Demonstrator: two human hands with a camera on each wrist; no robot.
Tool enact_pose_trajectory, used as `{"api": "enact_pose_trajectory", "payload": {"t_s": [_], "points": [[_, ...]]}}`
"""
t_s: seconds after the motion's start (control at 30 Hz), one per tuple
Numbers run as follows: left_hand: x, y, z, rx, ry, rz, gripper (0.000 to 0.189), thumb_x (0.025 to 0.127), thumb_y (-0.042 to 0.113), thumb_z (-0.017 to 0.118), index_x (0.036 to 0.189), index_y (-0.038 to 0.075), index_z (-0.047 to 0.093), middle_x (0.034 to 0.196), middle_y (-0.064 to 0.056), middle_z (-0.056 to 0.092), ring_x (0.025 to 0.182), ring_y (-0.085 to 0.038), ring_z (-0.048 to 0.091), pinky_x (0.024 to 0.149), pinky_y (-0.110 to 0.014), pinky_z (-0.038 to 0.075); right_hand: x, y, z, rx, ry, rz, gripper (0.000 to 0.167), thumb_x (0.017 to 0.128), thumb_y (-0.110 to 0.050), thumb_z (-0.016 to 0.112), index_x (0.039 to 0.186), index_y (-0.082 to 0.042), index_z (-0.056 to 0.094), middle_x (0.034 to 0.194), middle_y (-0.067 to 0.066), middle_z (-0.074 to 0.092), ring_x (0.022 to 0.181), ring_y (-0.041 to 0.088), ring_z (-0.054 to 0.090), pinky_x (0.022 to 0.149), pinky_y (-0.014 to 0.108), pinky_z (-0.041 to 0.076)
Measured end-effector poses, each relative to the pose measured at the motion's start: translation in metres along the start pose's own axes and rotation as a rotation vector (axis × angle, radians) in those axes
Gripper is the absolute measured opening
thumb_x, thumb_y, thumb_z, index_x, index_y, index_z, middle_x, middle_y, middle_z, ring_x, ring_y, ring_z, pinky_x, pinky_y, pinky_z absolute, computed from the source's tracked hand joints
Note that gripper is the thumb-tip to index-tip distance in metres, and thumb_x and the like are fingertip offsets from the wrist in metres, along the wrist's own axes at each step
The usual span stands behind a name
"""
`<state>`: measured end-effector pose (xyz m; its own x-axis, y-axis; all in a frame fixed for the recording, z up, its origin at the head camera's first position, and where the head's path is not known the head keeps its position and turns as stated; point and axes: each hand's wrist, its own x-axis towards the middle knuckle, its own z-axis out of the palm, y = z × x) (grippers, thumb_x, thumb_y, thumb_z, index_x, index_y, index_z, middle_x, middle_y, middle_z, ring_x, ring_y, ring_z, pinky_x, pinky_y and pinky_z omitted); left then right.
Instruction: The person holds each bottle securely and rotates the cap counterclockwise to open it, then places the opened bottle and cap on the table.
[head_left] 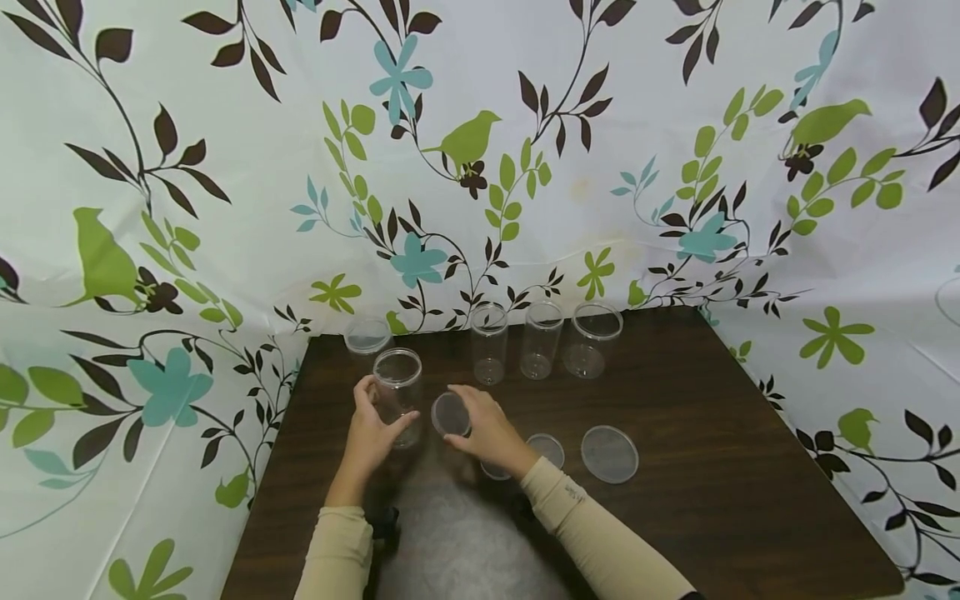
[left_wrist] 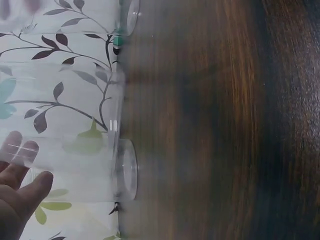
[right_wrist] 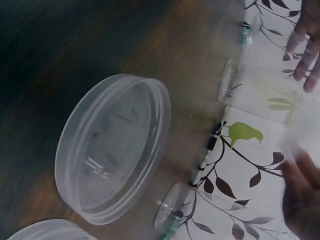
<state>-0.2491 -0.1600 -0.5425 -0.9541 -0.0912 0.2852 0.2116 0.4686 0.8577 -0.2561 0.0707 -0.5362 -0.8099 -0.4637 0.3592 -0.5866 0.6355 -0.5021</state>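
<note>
My left hand (head_left: 378,429) holds a tall clear plastic jar (head_left: 397,379) by its side, thumb on the near face and fingers round the left. The jar stands upright with its rim at the top; I cannot tell whether its base touches the table. Just right of it, my right hand (head_left: 487,421) pinches a round clear lid (head_left: 449,415) by its edge, tilted and apart from the jar. In the left wrist view, fingertips (left_wrist: 25,150) show through clear plastic. The right wrist view shows the right hand (right_wrist: 302,195) at the right edge, the lid there blurred.
Three clear jars, a narrow one (head_left: 490,337), another (head_left: 542,342) and a wider one (head_left: 594,346), stand at the back of the dark wooden table (head_left: 712,450). Another clear container (head_left: 367,335) stands at back left. Lids lie right of centre, the largest lid (head_left: 610,454) rightmost.
</note>
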Motion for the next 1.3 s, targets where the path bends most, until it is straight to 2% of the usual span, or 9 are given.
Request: {"api": "enact_pose_trajectory", "payload": {"t_s": [0.17,0.37,0.53,0.8,0.97,1.13,1.3], "points": [[0.006,-0.002,0.006,0.019,0.018,-0.038,0.096,0.078,0.017,0.09,0.143,0.005,0.021,0.147,-0.033,0.044,0.139,-0.047,0.041,0.109,-0.061,0.035,-0.007,-0.006,0.009,-0.236,-0.231,-0.063,0.084,0.08,-0.035,0.088,0.147,-0.006,0.047,0.139,0.007,0.061,0.119,0.025,0.06,0.093,0.042,0.047],[0.017,-0.002,0.017,-0.038,0.036,0.031,0.092,0.074,0.006,0.091,0.137,0.001,0.024,0.139,-0.026,0.053,0.127,-0.042,0.052,0.101,-0.054,0.04,-0.014,-0.012,0.02,-0.429,-0.344,-0.168,0.084,0.077,-0.041,0.088,0.145,-0.008,0.051,0.136,0.003,0.063,0.116,0.019,0.061,0.085,0.033,0.043],[0.028,0.0,0.026,-0.06,0.032,0.041,0.09,0.071,0.002,0.091,0.132,0.002,0.025,0.136,-0.022,0.054,0.12,-0.039,0.055,0.1,-0.051,0.041,-0.017,-0.013,0.027,-0.531,-0.351,-0.228,0.085,0.072,-0.044,0.091,0.142,-0.01,0.055,0.128,0.0,0.066,0.11,0.016,0.064,0.083,0.031,0.045],[0.043,-0.003,0.037,-0.049,0.02,0.011,0.089,0.069,0.004,0.094,0.128,0.003,0.027,0.134,-0.022,0.055,0.114,-0.038,0.058,0.096,-0.05,0.044,-0.015,-0.008,0.041,-0.645,-0.35,-0.262,0.084,0.065,-0.049,0.093,0.135,-0.016,0.061,0.12,-0.003,0.068,0.104,0.015,0.066,0.084,0.03,0.048],[0.053,0.0,0.045,-0.053,0.018,0.013,0.088,0.069,0.003,0.093,0.127,0.001,0.027,0.132,-0.025,0.053,0.11,-0.04,0.058,0.096,-0.051,0.044,-0.014,-0.005,0.045,-0.698,-0.343,-0.25,0.083,0.064,-0.052,0.093,0.133,-0.017,0.062,0.119,-0.005,0.067,0.104,0.014,0.064,0.083,0.029,0.048],[0.066,0.0,0.053,-0.007,-0.008,0.006,0.09,0.069,0.007,0.094,0.127,0.001,0.026,0.127,-0.027,0.051,0.112,-0.043,0.055,0.097,-0.051,0.043,-0.017,-0.009,0.047,-0.724,-0.326,-0.215,0.083,0.064,-0.058,0.089,0.133,-0.019,0.064,0.119,-0.006,0.067,0.101,0.012,0.064,0.079,0.027,0.048],[0.075,0.001,0.064,0.022,-0.02,-0.005,0.089,0.07,0.008,0.094,0.125,0.0,0.025,0.113,-0.023,0.05,0.105,-0.042,0.054,0.094,-0.052,0.043,-0.02,-0.008,0.052,-0.728,-0.286,-0.16,0.08,0.061,-0.062,0.088,0.128,-0.021,0.067,0.113,-0.008,0.068,0.096,0.01,0.063,0.074,0.025,0.045]]}}
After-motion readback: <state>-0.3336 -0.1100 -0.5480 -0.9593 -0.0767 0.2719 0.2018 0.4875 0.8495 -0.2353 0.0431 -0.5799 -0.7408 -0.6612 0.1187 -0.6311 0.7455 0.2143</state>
